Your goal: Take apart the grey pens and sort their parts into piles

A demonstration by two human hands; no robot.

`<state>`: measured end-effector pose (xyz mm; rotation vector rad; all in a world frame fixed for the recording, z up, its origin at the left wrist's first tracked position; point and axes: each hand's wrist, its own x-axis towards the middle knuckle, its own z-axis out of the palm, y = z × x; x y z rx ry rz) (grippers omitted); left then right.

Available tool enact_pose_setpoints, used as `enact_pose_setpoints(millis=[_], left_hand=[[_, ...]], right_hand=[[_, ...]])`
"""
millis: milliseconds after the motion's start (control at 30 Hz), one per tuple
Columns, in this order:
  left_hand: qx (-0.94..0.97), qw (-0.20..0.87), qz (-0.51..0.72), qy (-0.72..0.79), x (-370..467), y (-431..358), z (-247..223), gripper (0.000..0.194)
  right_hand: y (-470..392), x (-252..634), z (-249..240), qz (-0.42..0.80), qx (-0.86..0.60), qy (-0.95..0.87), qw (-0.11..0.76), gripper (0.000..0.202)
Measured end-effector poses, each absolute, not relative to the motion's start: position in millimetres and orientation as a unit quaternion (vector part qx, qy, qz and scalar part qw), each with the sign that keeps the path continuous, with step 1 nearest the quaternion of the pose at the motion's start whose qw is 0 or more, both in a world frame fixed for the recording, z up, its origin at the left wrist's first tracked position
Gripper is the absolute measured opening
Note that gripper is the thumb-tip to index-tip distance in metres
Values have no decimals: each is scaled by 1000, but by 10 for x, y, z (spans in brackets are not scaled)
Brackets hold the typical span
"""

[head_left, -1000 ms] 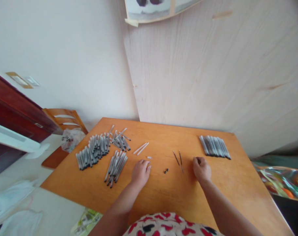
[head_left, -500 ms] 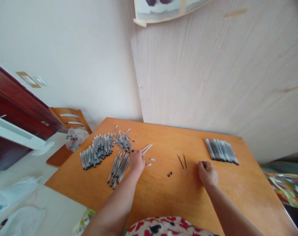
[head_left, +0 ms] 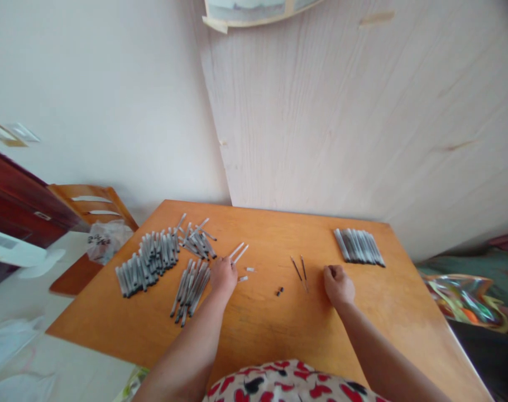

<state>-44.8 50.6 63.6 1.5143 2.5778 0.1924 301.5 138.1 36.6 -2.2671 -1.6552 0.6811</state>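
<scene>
Fingers (head_left: 225,262) of the left hand (head_left: 223,278) bend by two clear pen tubes (head_left: 241,254), grip hidden; the right hand (head_left: 340,286) is curled shut, maybe empty; a sideways bump could roll the near pens (head_left: 191,286) apart.

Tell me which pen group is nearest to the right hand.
The neat pen row beyond the right hand; other pen groups lie left of the left hand.

Hands (head_left: 281,281) rest above the wooden table (head_left: 274,329).
</scene>
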Motion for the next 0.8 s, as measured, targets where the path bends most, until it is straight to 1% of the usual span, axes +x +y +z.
enact_pose_setpoints(millis=[133,233,367,500,600,700,800], left_hand=[[499,76,93,858,-429,472,675,23],[469,105,139,866,-405,439,694,21],[427,161,267,849,-367,389,675,19],[341,225,427,806,-307,334,651,30],[256,288,514,767,-264,286,672,40],[195,363,551,725,-245,242,725,44],[159,386,565,712,-237,212,782,46]], right_hand=[[1381,3015,360,231,-776,-574,126,37],[1371,3000,347,229,-759,-595,132,33],[1349,2909,349,236,-716,-644,129,27],[1366,2778,380,252,-686,-676,95,27],[1415,2708,407,264,-673,-688,72,30],[1470,2669,431,273,-662,-696,47,33],[1512,2650,452,277,-660,-698,18,33]])
